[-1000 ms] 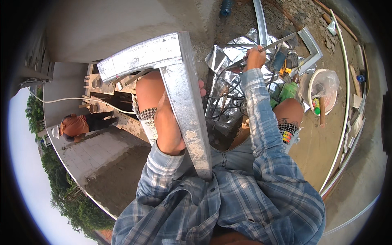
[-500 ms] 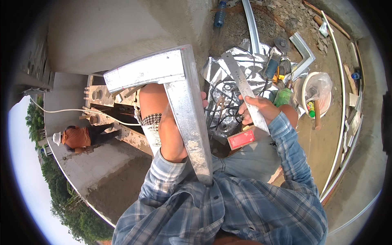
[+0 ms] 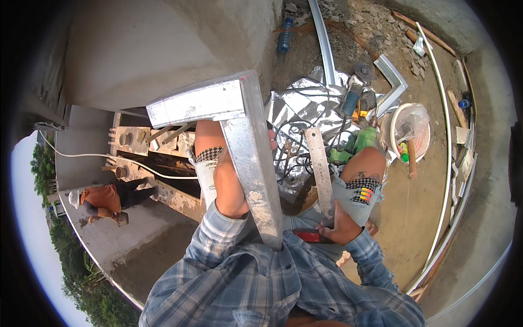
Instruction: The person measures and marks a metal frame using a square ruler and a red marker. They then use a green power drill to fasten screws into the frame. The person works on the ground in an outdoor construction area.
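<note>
An L-shaped piece of silvery square metal tubing (image 3: 253, 169) leans upright against my lap, its short arm pointing left. My left hand (image 3: 229, 185) is wrapped round the long arm; fingertips show at its far side. In my right hand (image 3: 344, 224) is a try square (image 3: 320, 171), gripped near its corner above my right thigh. Its steel blade points away from me; the red handle lies to the left, partly under my hand. The square is apart from the tubing.
Silver foil sheeting (image 3: 294, 109) ahead bears cables, a blue grinder (image 3: 352, 98) and a green power tool (image 3: 364, 140). A white bucket (image 3: 393, 131) holds a plastic bag and a hammer. A metal channel (image 3: 322, 43) lies beyond. At left, a person in orange (image 3: 106, 199) works by the wall.
My right hand has drawn the try square back toward my lap and turned it, so its red handle now lies near my waist. The tubing has barely shifted in my left hand.
</note>
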Demonstrator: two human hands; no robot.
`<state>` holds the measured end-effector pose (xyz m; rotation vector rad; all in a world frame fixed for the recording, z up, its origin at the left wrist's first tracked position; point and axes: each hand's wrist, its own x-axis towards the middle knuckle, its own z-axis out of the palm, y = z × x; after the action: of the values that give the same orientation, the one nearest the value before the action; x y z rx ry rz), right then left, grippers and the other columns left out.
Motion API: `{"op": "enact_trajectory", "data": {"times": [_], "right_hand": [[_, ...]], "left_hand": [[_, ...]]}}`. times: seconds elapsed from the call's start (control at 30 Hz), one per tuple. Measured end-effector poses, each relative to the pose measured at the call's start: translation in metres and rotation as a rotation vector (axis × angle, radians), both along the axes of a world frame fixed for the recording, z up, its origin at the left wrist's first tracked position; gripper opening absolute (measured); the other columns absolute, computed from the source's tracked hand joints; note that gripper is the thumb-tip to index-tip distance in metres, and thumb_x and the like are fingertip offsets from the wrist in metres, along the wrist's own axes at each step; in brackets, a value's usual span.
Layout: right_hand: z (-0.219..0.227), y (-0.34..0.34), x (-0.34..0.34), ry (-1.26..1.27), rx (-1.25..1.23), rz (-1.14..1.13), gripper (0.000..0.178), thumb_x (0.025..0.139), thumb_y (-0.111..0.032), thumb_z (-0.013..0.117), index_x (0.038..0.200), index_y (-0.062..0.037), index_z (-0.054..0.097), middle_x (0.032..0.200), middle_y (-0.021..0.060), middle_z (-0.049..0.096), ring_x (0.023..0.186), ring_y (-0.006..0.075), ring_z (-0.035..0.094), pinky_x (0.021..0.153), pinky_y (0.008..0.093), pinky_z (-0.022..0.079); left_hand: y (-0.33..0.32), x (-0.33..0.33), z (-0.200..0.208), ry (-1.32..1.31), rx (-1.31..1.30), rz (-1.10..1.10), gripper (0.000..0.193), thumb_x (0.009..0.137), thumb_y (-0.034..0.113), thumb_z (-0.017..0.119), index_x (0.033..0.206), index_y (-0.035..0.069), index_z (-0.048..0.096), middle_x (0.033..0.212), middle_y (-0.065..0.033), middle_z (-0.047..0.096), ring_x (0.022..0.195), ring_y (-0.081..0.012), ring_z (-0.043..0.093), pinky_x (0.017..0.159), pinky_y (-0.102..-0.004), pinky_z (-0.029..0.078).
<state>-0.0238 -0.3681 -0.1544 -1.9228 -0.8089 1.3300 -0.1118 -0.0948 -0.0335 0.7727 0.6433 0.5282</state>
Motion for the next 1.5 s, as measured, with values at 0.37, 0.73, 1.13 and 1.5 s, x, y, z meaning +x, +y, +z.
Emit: {"op": "enact_trajectory", "data": {"times": [0.37,0.73,1.13,1.5], "right_hand": [[0.11,0.063,0.148,-0.058,0.599,-0.758,0.025,0.084,-0.008,0.068,0.103,0.0014,0.055,0.091,0.0094,0.064,0.076,0.0148,0.064,0.065,0.0251,0.054],[0.188,0.162,0.137,0.091,1.154,-0.621,0.022,0.082,-0.013,0.073,0.096,-0.0019,0.06,0.084,0.0069,0.066,0.074,0.0087,0.061,0.065,0.0195,0.048],[0.155,0.189,0.125,0.199,1.007,-0.524,0.023,0.079,-0.013,0.073,0.095,-0.0025,0.06,0.085,0.0045,0.064,0.077,0.009,0.061,0.066,0.0216,0.049],[0.118,0.198,0.127,0.75,0.888,-0.67,0.022,0.091,-0.015,0.053,0.106,0.0007,0.058,0.094,0.0102,0.065,0.085,0.0187,0.064,0.079,0.0329,0.052]], "left_hand": [[0.01,0.016,-0.006,-0.007,0.046,-0.036,0.041,0.101,0.031,0.033,0.122,0.001,0.051,0.111,-0.0117,0.061,0.098,-0.0192,0.059,0.078,-0.0286,0.049],[-0.034,0.041,-0.01,0.082,0.334,-0.145,0.044,0.102,0.035,0.032,0.118,0.0,0.053,0.103,-0.0096,0.062,0.086,-0.0134,0.061,0.072,-0.026,0.05],[-0.041,0.044,-0.024,0.042,0.217,-0.141,0.039,0.103,0.034,0.032,0.105,0.001,0.054,0.094,-0.0052,0.06,0.082,-0.0107,0.056,0.076,-0.0265,0.045],[-0.041,0.04,-0.027,0.099,0.311,-0.131,0.043,0.103,0.037,0.031,0.108,0.0,0.054,0.094,-0.0068,0.061,0.081,-0.012,0.057,0.074,-0.0257,0.046]]}}
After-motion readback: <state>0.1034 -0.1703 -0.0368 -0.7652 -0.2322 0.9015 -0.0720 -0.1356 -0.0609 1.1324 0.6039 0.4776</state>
